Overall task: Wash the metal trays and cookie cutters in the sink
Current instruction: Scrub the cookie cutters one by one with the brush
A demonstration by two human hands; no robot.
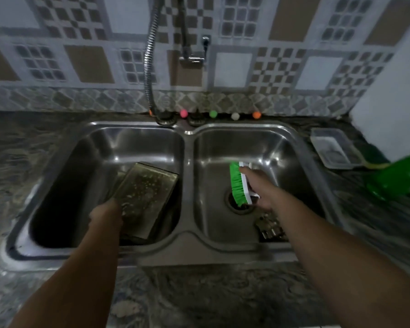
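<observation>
Double-bowl steel sink (188, 235), set in a mottled stone counter (199, 297); all places given from its centre divider

Left bowl: one metal tray (146, 194), rectangular, speckled with pale residue, tilted with its far end raised and leaning toward the divider. A darker flat piece lies beneath it; too dim to identify. Left hand (107, 215) closed on the tray's near corner, fingers curled around the edge

Right bowl: scrub brush (239, 184), white back, green bristles facing the divider, held above the drain (239, 203). Right hand (260, 189) wrapped around the brush back, fingers pressed on it. Cookie cutters (269, 227), a small metal cluster on the bowl floor near the front wall, partly hidden by the right forearm; count cannot be told

Behind the divider: wall tap (192, 56) and a flexible metal hose (148, 67) on the tiled wall; small coloured balls (213, 114) in a row along the back ledge

Right of the right bowl: clear plastic container (333, 147) on the counter; beyond it a green plastic object (398, 176), blurred
</observation>
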